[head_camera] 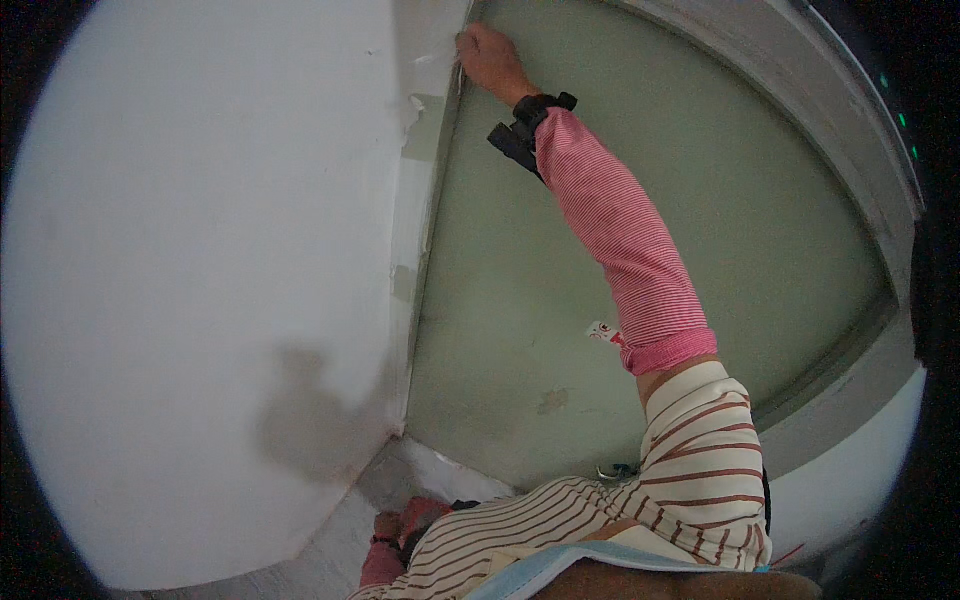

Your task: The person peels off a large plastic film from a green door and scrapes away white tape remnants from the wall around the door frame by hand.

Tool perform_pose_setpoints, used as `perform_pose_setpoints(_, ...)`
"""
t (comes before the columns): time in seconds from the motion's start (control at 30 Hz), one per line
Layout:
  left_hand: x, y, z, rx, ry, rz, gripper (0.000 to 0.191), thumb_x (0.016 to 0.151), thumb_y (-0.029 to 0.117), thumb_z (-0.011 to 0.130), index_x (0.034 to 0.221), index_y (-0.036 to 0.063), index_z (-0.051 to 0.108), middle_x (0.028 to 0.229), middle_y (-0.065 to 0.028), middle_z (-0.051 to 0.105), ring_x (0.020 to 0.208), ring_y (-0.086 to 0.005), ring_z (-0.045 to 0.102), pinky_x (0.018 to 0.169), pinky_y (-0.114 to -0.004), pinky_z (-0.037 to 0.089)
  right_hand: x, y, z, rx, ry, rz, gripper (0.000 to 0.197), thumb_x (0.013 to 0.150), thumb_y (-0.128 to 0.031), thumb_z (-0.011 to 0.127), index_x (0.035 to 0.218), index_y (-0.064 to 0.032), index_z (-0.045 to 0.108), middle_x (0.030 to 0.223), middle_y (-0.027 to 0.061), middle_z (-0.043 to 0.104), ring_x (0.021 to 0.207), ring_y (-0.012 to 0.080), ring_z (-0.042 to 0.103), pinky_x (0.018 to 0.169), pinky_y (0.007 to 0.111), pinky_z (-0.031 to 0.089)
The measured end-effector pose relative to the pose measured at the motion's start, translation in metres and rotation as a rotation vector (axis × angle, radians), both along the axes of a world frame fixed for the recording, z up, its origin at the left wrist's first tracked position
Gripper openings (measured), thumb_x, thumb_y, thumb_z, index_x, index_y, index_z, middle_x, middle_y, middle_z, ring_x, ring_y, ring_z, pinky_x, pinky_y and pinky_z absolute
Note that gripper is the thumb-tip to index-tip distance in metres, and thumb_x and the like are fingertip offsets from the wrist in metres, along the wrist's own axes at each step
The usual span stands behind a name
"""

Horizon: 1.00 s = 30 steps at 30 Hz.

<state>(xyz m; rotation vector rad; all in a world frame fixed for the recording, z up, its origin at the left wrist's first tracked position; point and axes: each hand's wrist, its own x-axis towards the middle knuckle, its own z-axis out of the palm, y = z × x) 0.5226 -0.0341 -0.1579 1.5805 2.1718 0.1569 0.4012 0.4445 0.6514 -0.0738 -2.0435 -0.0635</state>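
Observation:
My right hand (491, 60) is raised to the upper left edge of a greenish-grey panel (525, 262), its fingers curled against the narrow edge strip (421, 247). Whether it pinches anything there is hidden. A black strap device sits on that wrist, above a red-and-white striped sleeve. Low at the left, my left hand (386, 525) hangs beside my body, small and dark; its fingers cannot be made out. Torn, pale tape or film lies along the strip between the panel and a white wall (225, 225), with greenish patches showing through.
A grey curved frame (847, 165) borders the panel on the right. A small printed sticker (604, 332) is on the panel beside my sleeve. Near my waist is a small metal hook or handle (616, 472). Grey floor (330, 547) shows below the wall.

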Motion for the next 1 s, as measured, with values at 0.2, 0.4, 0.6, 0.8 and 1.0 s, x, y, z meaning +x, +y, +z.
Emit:
perform_pose_setpoints(0.2,0.01,0.006,-0.051,0.085,0.056,0.094,0.022,0.077,0.028,0.057,0.077,0.0123,0.072,0.082,-0.0101,0.07,0.079,-0.0282,0.067,0.071,-0.042,0.052,0.006,0.005,-0.015,0.194,-0.079,-0.063,0.029,0.088,-0.03,0.052,0.084,-0.002,0.058,0.071,0.0188,0.058,0.063,0.0345,0.057,0.064,0.046,0.045)
perform_pose_setpoints(0.4,-0.036,0.03,-0.07,-0.056,0.102,0.051,0.02,0.076,0.03,0.06,0.079,0.0133,0.072,0.082,-0.0092,0.069,0.076,-0.026,0.067,0.067,-0.041,0.053,-0.007,-0.002,0.016,-0.036,-0.042,-0.234,0.048,0.089,-0.043,0.048,0.08,-0.0002,0.065,0.071,0.02,0.061,0.066,0.0365,0.061,0.068,0.045,0.048)
perform_pose_setpoints(0.6,-0.058,0.037,-0.064,-0.044,-0.318,0.461,0.021,0.078,0.03,0.063,0.085,0.0122,0.071,0.078,-0.0051,0.069,0.074,-0.0227,0.066,0.062,-0.037,0.053,-0.037,0.008,0.039,0.081,0.016,-0.361,0.049,0.088,-0.043,0.045,0.087,-0.0003,0.068,0.084,0.0235,0.065,0.079,0.0425,0.063,0.076,0.048,0.049)
perform_pose_setpoints(0.8,-0.055,0.021,-0.007,0.156,-0.598,0.497,0.02,0.079,0.017,0.061,0.095,0.0097,0.07,0.068,-0.0035,0.067,0.05,-0.0161,0.062,0.051,-0.03,0.053,-0.044,0.007,0.045,0.048,0.062,-0.416,0.031,0.084,-0.031,0.052,0.084,-0.0062,0.071,0.084,0.0211,0.067,0.079,0.0398,0.064,0.075,0.048,0.05)
perform_pose_setpoints(1.0,-0.087,0.03,0.011,0.145,-1.112,1.018,0.02,0.079,0.009,0.055,0.092,0.0028,0.069,0.066,-0.0076,0.066,0.051,-0.0148,0.061,0.049,-0.028,0.05,-0.034,-0.006,0.05,0.27,-0.193,-0.483,0.034,0.084,-0.033,0.052,0.085,-0.0037,0.07,0.086,0.021,0.067,0.08,0.039,0.065,0.074,0.048,0.05)
